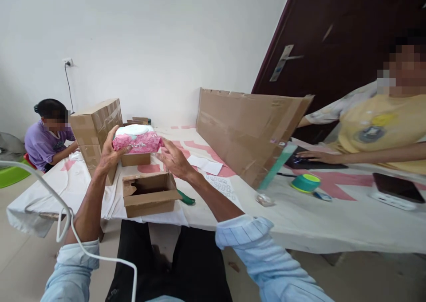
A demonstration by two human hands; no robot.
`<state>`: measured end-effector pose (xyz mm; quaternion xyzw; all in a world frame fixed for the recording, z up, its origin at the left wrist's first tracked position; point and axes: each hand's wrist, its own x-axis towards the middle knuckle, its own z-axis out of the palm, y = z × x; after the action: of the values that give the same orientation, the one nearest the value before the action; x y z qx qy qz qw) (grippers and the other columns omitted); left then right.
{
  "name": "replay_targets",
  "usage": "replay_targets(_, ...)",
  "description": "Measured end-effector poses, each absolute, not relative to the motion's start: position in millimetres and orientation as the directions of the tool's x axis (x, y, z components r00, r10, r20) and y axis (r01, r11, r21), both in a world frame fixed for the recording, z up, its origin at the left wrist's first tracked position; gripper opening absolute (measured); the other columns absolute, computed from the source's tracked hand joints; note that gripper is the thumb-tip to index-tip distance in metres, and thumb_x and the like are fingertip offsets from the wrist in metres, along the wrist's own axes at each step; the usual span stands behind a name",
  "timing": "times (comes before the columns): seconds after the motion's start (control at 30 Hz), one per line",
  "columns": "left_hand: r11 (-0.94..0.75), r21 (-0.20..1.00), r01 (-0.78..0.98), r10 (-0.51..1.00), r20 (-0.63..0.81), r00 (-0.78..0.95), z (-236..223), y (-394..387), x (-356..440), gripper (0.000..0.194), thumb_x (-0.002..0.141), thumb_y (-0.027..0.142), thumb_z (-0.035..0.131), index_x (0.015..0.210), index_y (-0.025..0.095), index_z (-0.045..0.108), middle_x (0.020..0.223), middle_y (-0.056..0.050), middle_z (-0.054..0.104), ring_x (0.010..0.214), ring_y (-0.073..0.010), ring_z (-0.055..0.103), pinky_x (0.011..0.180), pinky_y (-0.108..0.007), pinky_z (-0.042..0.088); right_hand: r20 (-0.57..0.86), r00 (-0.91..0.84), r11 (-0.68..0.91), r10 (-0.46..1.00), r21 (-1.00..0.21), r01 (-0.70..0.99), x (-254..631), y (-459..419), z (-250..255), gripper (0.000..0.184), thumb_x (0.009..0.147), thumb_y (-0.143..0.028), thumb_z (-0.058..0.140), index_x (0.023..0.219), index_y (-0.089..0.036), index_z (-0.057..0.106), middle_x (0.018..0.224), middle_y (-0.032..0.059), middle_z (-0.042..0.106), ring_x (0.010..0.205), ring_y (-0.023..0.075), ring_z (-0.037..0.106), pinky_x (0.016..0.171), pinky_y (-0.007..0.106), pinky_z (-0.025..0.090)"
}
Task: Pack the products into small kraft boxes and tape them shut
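A pink-and-white pack of wet wipes is held up above the table, its white lid side facing up. My left hand grips its left end, the thumb lying across the front. At the opposite end, the fingers of my right hand close on the pack's corner. Below my hands stands an open cardboard box, its inside dark and its contents hidden. Just behind that box, partly covered by the pack, sits another small cardboard box.
Stacked taped cartons stand at left, near a person in purple. A large cardboard panel separates me from a person in yellow. Paper sheets, a teal tape roll and a white cable are nearby.
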<state>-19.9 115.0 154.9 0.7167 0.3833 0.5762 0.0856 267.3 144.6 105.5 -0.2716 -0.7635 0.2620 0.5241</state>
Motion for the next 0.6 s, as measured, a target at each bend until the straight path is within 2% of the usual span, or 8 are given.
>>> replay_targets(0.07,-0.673,0.557,0.487,0.631,0.776,-0.016,144,124,-34,0.100,0.078,0.061,0.090,0.161,0.023,0.048,0.164,-0.014,0.052,0.149,-0.0369,0.053,0.127,-0.049,0.042,0.527,-0.321,0.610,0.787,-0.743,0.276,282,150,82,0.088,0.082,-0.059,0.079,0.159,-0.024,0.053,0.164,0.0166,0.051,0.150,0.0379,0.048,0.122,0.056,0.043)
replay_targets(0.13,-0.646,0.569,0.509,0.626,0.776,-0.073,134,133,-49,0.101,0.077,0.062,0.090,0.160,0.022,0.049,0.163,-0.015,0.052,0.149,-0.0373,0.052,0.127,-0.050,0.042,0.362,-0.339,0.471,0.868,-0.816,0.335,295,152,60,0.087,0.076,-0.055,0.083,0.153,-0.021,0.058,0.152,0.0180,0.061,0.140,0.0376,0.056,0.115,0.054,0.048)
replay_targets(0.23,-0.606,0.585,0.539,0.621,0.771,-0.139,123,144,-64,0.104,0.073,0.064,0.092,0.159,0.021,0.050,0.162,-0.016,0.052,0.149,-0.0384,0.052,0.127,-0.052,0.041,0.203,-0.432,0.354,0.879,-0.884,0.305,304,148,39,0.062,0.075,-0.049,0.079,0.127,-0.017,0.069,0.120,0.0100,0.072,0.112,0.0293,0.067,0.097,0.042,0.055)
replay_targets(0.33,-0.578,0.590,0.564,0.628,0.763,-0.153,114,154,-71,0.107,0.071,0.065,0.093,0.158,0.020,0.050,0.162,-0.017,0.052,0.150,-0.0387,0.051,0.128,-0.052,0.040,0.193,-0.450,0.347,0.872,-0.892,0.290,306,140,30,0.035,0.076,-0.043,0.070,0.100,-0.018,0.067,0.094,0.0015,0.069,0.087,0.0208,0.063,0.078,0.032,0.051)
replay_targets(0.4,-0.573,0.588,0.571,0.642,0.755,-0.134,105,158,-71,0.108,0.070,0.067,0.093,0.158,0.020,0.050,0.162,-0.018,0.052,0.150,-0.0383,0.051,0.128,-0.051,0.040,0.203,-0.392,0.341,0.897,-0.883,0.324,306,134,26,0.026,0.076,-0.040,0.065,0.091,-0.020,0.063,0.083,-0.0017,0.064,0.078,0.0182,0.058,0.070,0.028,0.045)
replay_targets(0.47,-0.572,0.580,0.580,0.655,0.749,-0.103,94,161,-68,0.107,0.070,0.067,0.093,0.157,0.020,0.051,0.161,-0.017,0.053,0.150,-0.0377,0.051,0.128,-0.050,0.040,0.197,-0.360,0.333,0.912,-0.868,0.368,305,127,24,0.023,0.078,-0.039,0.063,0.092,-0.020,0.062,0.081,-0.0018,0.064,0.076,0.0179,0.057,0.069,0.028,0.043)
replay_targets(0.6,-0.556,0.594,0.581,0.711,0.702,-0.037,62,162,-60,0.103,0.074,0.066,0.090,0.158,0.019,0.051,0.162,-0.017,0.053,0.150,-0.0369,0.051,0.128,-0.048,0.040,0.167,-0.389,0.342,0.906,-0.832,0.438,305,111,27,0.020,0.083,-0.033,0.059,0.098,-0.020,0.065,0.090,0.0029,0.071,0.082,0.0197,0.061,0.072,0.028,0.044)
